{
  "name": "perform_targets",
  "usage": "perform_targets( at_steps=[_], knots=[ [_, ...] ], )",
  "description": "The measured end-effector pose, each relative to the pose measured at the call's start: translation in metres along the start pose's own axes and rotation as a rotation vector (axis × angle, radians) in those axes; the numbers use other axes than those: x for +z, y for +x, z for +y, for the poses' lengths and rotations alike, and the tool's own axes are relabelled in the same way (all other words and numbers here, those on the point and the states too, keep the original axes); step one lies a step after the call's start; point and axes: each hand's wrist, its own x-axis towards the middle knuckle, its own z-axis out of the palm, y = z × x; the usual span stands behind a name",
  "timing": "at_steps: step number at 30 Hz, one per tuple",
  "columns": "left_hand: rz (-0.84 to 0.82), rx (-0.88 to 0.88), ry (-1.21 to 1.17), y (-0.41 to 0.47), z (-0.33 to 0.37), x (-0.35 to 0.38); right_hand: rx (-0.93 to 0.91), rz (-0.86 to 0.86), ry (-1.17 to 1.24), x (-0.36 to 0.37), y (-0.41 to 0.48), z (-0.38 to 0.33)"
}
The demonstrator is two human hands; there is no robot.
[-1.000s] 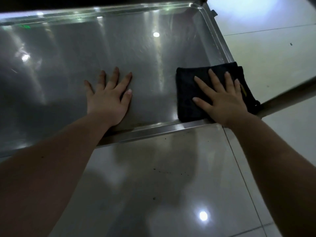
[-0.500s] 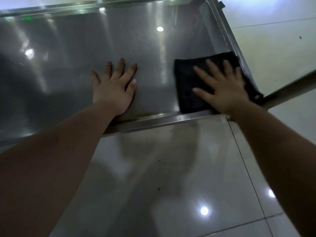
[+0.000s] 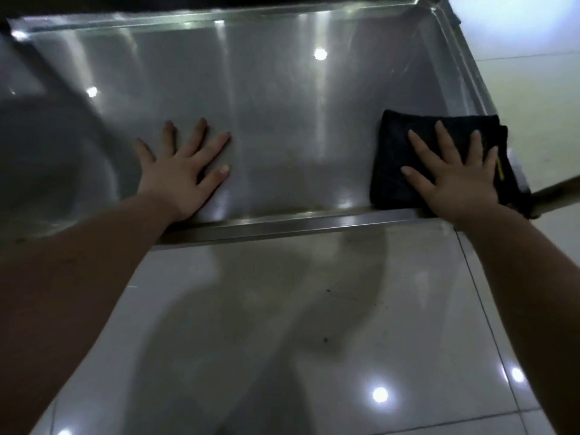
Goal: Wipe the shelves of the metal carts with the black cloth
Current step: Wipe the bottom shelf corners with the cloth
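The metal cart shelf (image 3: pixel 282 105) is a shiny steel tray with a raised rim, seen from above. A folded black cloth (image 3: pixel 395 158) lies in its near right corner, and the cloth's right edge reaches over the rim. My right hand (image 3: pixel 455 180) presses flat on the cloth with fingers spread. My left hand (image 3: pixel 182 174) rests flat on the bare steel near the front rim, left of centre, holding nothing.
The shelf's front rim (image 3: pixel 282 226) runs across the view under both wrists. Glossy white floor tiles (image 3: pixel 282 340) lie below and to the right of the cart. A dark edge of something above the shelf crosses the top of the view.
The view has shifted and the shelf looks closer. My right hand and the cloth stay in the near right corner, slightly farther from my left hand, which is still flat on the steel.
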Motion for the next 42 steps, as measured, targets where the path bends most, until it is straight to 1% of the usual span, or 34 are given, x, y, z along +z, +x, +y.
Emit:
perform_targets(
  at_steps=[1, 3, 7, 9, 11, 13, 16, 18, 20, 22, 24, 27, 29, 31, 33, 36, 38, 40, 42],
  knots=[
    [0.001, 0.005, -0.009, 0.001, 0.001, 0.0, 0.01, -0.006, 0.005, 0.001, -0.002, -0.022],
    [0.004, 0.011, -0.01, 0.0, 0.002, -0.001, -0.028, -0.002, -0.022, 0.006, -0.004, -0.082],
    [0.011, -0.009, 0.01, -0.002, 0.001, 0.001, -0.221, -0.027, -0.019, 0.017, -0.018, -0.217],
    [0.015, -0.011, 0.013, -0.002, 0.0, 0.0, -0.294, -0.056, -0.011, 0.017, -0.017, -0.236],
    [0.014, 0.0, -0.025, -0.001, -0.001, 0.0, -0.333, -0.007, -0.018, 0.014, -0.009, -0.207],
    [0.007, 0.0, -0.052, -0.001, -0.001, 0.0, -0.31, 0.032, -0.053, 0.011, 0.002, -0.15],
    [0.001, -0.004, -0.064, 0.0, 0.002, -0.001, -0.12, 0.002, -0.046, 0.001, 0.006, -0.048],
    [0.021, -0.004, -0.056, 0.0, 0.004, 0.001, -0.013, -0.025, -0.035, -0.004, 0.002, -0.01],
    [0.034, 0.001, -0.041, 0.0, 0.005, 0.003, 0.049, -0.028, -0.028, -0.003, 0.0, -0.012],
    [0.032, 0.004, -0.036, 0.0, 0.004, 0.003, 0.068, -0.004, -0.013, 0.0, 0.002, -0.05],
    [0.029, 0.002, -0.044, -0.001, 0.002, 0.003, -0.026, 0.012, -0.04, 0.006, 0.001, -0.112],
    [0.037, -0.001, -0.054, -0.003, -0.001, 0.002, -0.216, -0.023, -0.061, 0.016, -0.017, -0.214],
    [0.034, -0.005, -0.065, -0.004, -0.004, 0.002, -0.287, -0.03, -0.03, 0.019, -0.026, -0.245],
    [0.031, 0.0, -0.085, -0.004, -0.007, 0.0, -0.325, 0.004, -0.014, 0.017, -0.021, -0.23],
    [0.029, 0.002, -0.101, -0.004, -0.006, -0.001, -0.315, 0.036, -0.049, 0.014, -0.011, -0.183],
    [0.026, -0.009, -0.111, -0.001, -0.002, -0.002, -0.172, 0.046, -0.064, 0.007, -0.001, -0.095],
    [0.021, -0.011, -0.104, -0.001, 0.001, -0.001, -0.069, -0.001, -0.044, 0.002, 0.0, -0.047],
    [0.018, -0.017, -0.084, -0.003, 0.005, 0.0, -0.013, -0.038, -0.039, 0.0, -0.002, -0.029],
    [0.017, -0.02, -0.066, -0.003, 0.006, 0.002, 0.03, -0.03, -0.064, 0.003, -0.004, -0.04]
  ],
)
